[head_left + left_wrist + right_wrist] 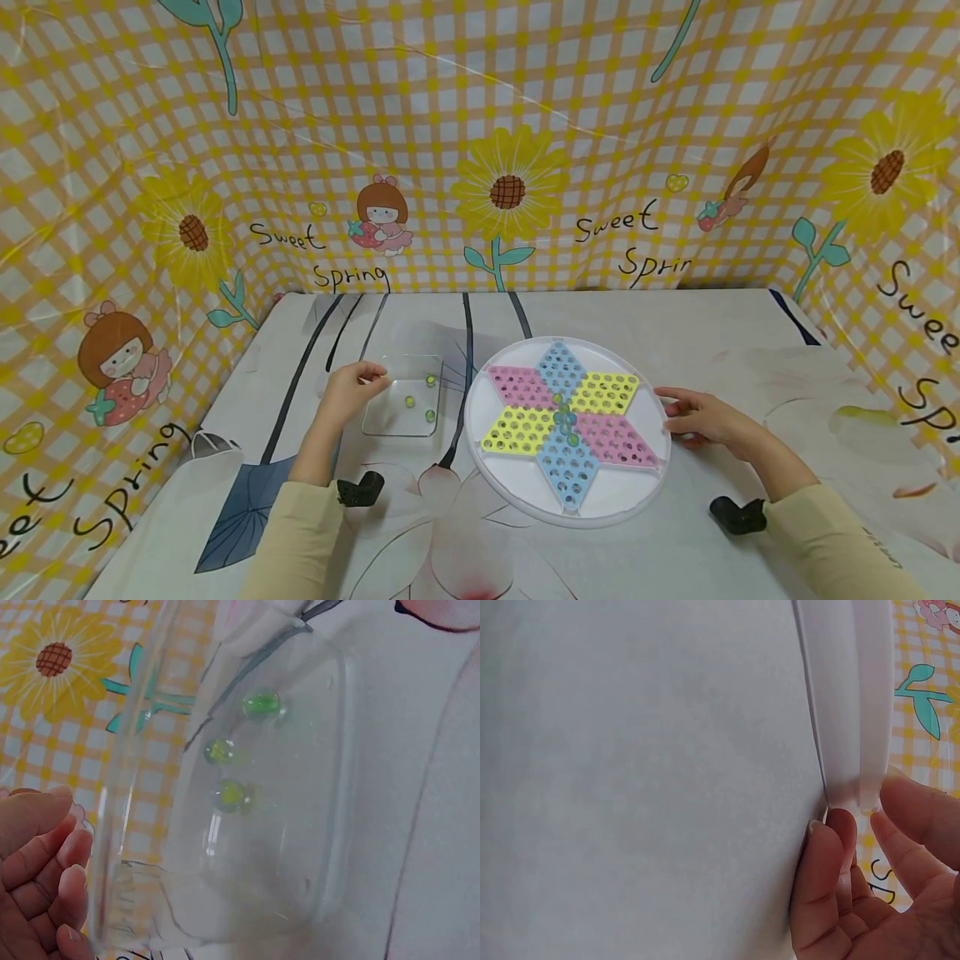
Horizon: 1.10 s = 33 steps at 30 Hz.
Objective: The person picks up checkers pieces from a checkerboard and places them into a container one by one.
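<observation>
My left hand is beside the left edge of a clear plastic box. In the left wrist view its loosely bent fingers stand just outside the box wall, with nothing visible between them. Three green-yellow marbles lie on the box floor. To the right is a round white Chinese checkers board with a pink, yellow and blue star of holes. Several marbles sit around its centre. My right hand grips the board's right rim, thumb on one side and fingers at the lower edge.
A white cloth with flower prints covers the table. A checked yellow sheet hangs behind and along both sides. Black wrist mounts show at the sleeves.
</observation>
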Motion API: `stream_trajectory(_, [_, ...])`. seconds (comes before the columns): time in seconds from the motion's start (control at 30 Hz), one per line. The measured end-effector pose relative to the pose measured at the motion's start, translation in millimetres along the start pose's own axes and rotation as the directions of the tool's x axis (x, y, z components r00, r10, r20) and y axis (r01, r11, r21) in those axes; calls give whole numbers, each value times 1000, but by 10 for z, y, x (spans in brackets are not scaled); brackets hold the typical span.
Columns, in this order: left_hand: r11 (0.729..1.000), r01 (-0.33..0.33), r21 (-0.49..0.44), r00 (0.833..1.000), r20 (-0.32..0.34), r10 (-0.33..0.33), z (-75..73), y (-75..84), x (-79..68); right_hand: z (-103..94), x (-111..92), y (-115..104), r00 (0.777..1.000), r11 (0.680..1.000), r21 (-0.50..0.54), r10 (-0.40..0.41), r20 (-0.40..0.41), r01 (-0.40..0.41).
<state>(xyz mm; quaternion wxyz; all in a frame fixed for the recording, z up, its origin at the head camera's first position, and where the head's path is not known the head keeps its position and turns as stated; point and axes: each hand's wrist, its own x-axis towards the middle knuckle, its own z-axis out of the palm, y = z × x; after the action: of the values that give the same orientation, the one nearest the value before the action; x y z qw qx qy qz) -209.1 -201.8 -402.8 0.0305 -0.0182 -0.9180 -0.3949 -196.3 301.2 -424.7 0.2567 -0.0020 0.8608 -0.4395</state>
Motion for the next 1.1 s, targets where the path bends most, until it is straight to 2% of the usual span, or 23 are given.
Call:
stream_trajectory(0.17, [1000,-18,-10,1000,6,18,19,97,18,2,-8,-7,1000,1000,0,9,-1,-9])
stream_trajectory(0.33, [998,-47,-31,998,33,48,107,245,46,2,-15,-4,1000,1000,0,14,-5,-14])
stream_trajectory(0.5, [992,-112,-54,992,47,115,271,419,68,4,-21,-5,1000,1000,0,11,-6,-11])
stream_trajectory(0.73, [986,-137,-96,986,80,144,530,661,133,7,-29,-21,1000,1000,8,11,-1,-11])
stream_trajectory(0.9, [979,-159,-125,976,130,175,690,813,169,3,-28,-14,1000,1000,6,10,-1,-10])
stream_trajectory(1.1, [968,-221,-117,960,151,237,824,945,142,2,-29,-12,1000,1000,7,2,3,-2])
